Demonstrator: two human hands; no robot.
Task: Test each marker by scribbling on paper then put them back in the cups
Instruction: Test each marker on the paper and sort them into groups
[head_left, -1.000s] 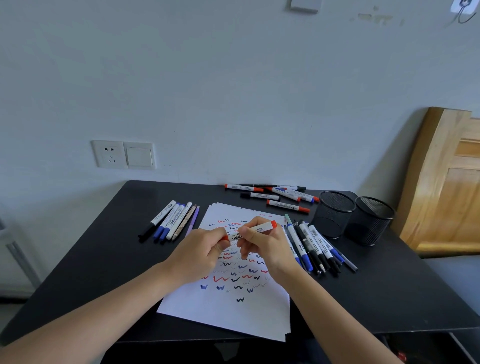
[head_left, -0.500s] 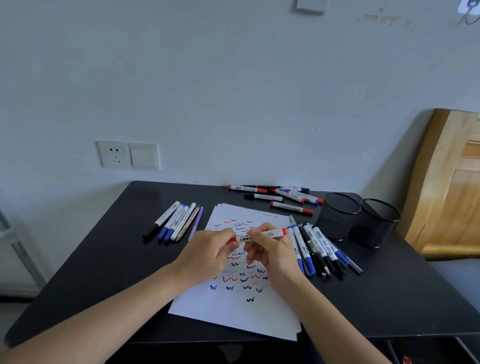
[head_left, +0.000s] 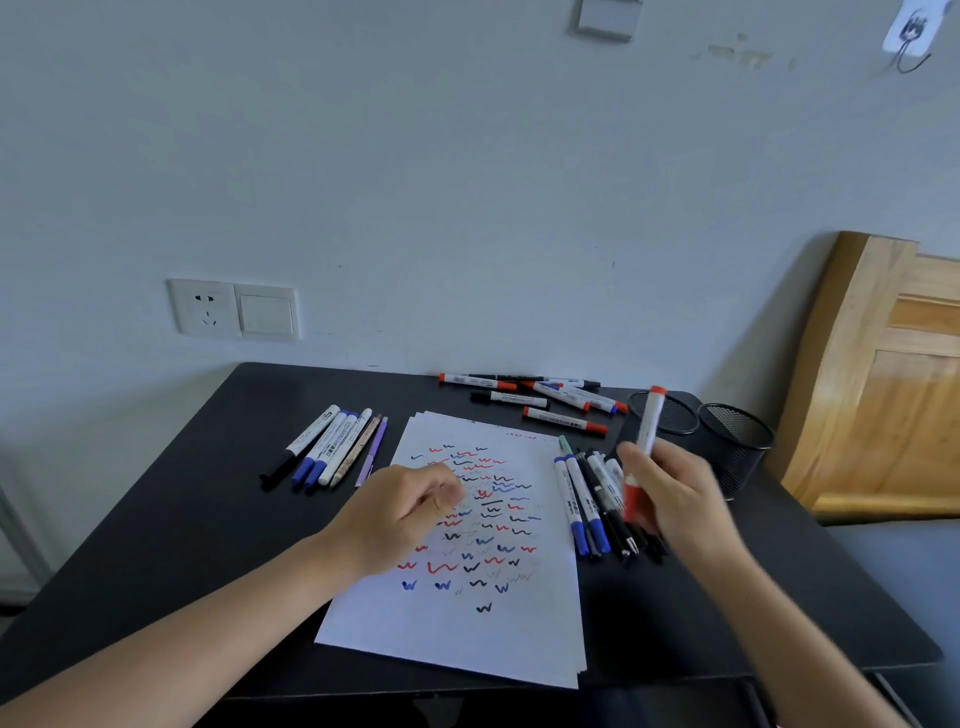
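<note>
My right hand (head_left: 675, 499) grips a red marker (head_left: 647, 441) nearly upright, with its cap on, just left of two black mesh cups (head_left: 670, 415) (head_left: 737, 441). The hand is blurred. My left hand (head_left: 405, 509) rests on the white paper (head_left: 467, 623), fingers curled with nothing visible in them. The paper is covered with red, blue and black scribbles. A row of markers (head_left: 587, 499) lies right of the paper, partly hidden by my right hand. More red-capped markers (head_left: 530, 400) lie at the back.
A group of pens and markers (head_left: 327, 447) lies left of the paper on the black table (head_left: 156, 519). A wooden board (head_left: 883, 384) leans against the wall at the right. A wall socket (head_left: 234, 309) is behind the table.
Both hands held the red marker level over the paper. Now my right hand has carried it right toward the cups and turned it upright; my left hand let go and stayed on the paper.
</note>
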